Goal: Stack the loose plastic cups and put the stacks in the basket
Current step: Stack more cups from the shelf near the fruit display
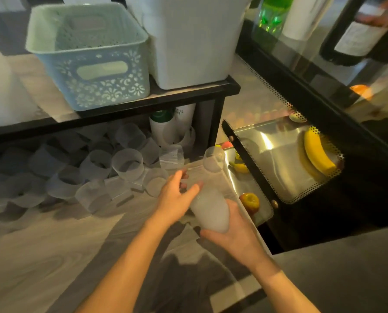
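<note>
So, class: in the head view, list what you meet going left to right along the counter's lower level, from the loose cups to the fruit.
Loose cups → left hand → stack of cups held in the right hand → apple → banana.

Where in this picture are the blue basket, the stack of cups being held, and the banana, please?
Blue basket [91, 71]: head view, on its front wall.
Stack of cups [210, 211]: head view, mid-side.
Banana [315, 152]: head view, middle of its curve.

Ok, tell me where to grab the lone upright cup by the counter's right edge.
Take the cup round its side wall, just below the rim, fingers coming from the near left. It stands upright and apart, with the counter's drop on its right, so pull it inward.
</note>
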### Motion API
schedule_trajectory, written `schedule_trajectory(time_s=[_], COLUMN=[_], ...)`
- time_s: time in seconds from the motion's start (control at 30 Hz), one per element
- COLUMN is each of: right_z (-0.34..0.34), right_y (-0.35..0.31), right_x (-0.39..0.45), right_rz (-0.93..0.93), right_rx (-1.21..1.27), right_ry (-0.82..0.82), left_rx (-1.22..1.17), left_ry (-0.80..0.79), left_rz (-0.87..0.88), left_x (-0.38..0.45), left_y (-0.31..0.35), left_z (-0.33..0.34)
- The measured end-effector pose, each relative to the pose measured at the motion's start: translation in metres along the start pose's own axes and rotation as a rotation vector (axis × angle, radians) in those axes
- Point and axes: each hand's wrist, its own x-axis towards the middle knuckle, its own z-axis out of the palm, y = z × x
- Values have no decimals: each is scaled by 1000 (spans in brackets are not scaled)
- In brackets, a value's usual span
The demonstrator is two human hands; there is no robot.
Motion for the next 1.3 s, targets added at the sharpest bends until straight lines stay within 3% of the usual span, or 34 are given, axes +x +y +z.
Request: schedule_trajectory(time_s=[0.23,0.33,0.43,0.7,0.87,0.93,1.17,1.3], right_z=[-25,-26,-24,-32,-39,-40,-14,9], right_y=[33,48,59,62,41,33,-6,-32], right_x=[1,-2,-2,2,5,6,-4,-6], right_rz=[151,197,208,251,209,178,17,-67], right_rx=[18,28,-16,127,24,11,-126,-195], right_ry=[52,68,79,56,78,80,-68,-130], left_rx=[378,447,457,-119,-639,-690,-11,62], left_ry=[-29,30,48,90,-62,-50,38,-42], left_rz=[15,-107,-99,-60,-133,-150,55,194], left_x=[113,140,153,136,82,57,-12,-40], left_y=[10,-2,-20,-21,-20,-23,-23,-22], left_z=[62,75,83,75,40,17,-65,-96])
